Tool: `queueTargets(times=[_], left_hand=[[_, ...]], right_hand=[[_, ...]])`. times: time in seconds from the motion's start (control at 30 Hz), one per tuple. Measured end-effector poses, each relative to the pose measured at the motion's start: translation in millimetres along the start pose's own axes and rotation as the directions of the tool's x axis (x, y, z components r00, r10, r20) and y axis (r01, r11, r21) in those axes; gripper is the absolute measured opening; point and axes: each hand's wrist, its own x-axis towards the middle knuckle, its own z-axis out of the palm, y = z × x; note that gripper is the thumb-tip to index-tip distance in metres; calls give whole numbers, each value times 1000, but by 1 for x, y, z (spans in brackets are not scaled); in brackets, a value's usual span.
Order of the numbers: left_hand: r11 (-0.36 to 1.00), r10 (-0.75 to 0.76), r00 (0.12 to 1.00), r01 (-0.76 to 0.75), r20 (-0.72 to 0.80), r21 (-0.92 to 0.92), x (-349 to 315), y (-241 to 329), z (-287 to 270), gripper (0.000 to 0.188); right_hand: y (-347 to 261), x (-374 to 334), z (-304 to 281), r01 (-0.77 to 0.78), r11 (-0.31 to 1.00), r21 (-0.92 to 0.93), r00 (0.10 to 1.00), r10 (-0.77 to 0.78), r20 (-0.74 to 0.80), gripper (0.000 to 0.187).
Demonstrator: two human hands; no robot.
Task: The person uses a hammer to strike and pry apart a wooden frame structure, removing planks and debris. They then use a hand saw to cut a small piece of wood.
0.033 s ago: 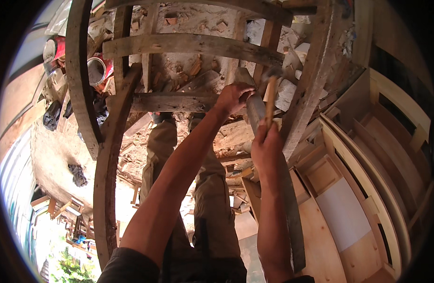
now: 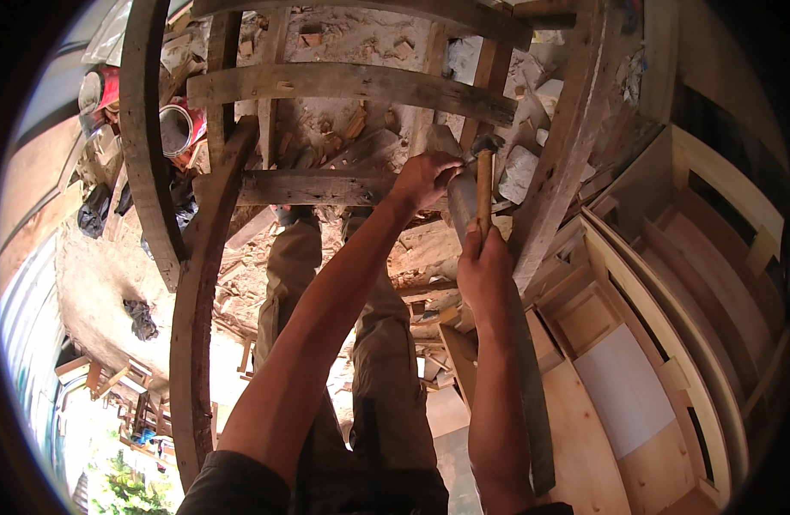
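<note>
My right hand [image 2: 486, 262] grips the wooden handle of a hammer [image 2: 484, 190]. The hammer's dark head is just right of my left fingertips, above a long grey wooden beam [image 2: 465, 206]. This beam runs from the far end toward me, passing under my right forearm. My left hand [image 2: 425, 178] is closed in a pinch at the beam's left side, near its far end. Whatever the pinching fingers hold is too small to make out. Just beneath that hand, a weathered crosspiece [image 2: 318, 186] reaches off to the left.
Old timbers form a frame around me, with a curved rail [image 2: 352, 83] ahead and a post [image 2: 197, 343] at left. Red buckets [image 2: 182, 127] stand at far left. Pale wooden cabinetry [image 2: 627, 386] fills the right side. Wood scraps and rubble [image 2: 356, 120] cover the ground.
The hammer's head has come left and slightly down toward my left fingertips, and its blur is gone. My left hand keeps its place.
</note>
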Motion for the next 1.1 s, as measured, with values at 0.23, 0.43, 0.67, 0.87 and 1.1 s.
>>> queueTargets(times=[0.23, 0.43, 0.67, 0.87, 1.1], left_hand=[[1000, -8, 1000, 8, 27, 7, -3, -4, 2, 17], [989, -146, 989, 146, 3, -15, -3, -7, -15, 24], [668, -343, 939, 254, -14, 700, -27, -52, -111, 30], [599, -525, 837, 493, -156, 630, -24, -17, -112, 38], [631, -452, 869, 471, -201, 617, -25, -23, -111, 34]], right_hand=[[-16, 0, -10, -11, 987, 161, 998, 20, -57, 35], [-22, 1, -14, -43, 984, 173, 995, 57, -77, 37], [5, 11, 4, 40, 999, 36, 997, -38, -67, 38], [-14, 0, -4, -42, 992, 120, 998, 48, -42, 40], [-41, 8, -37, -102, 948, 302, 989, 128, -67, 34]])
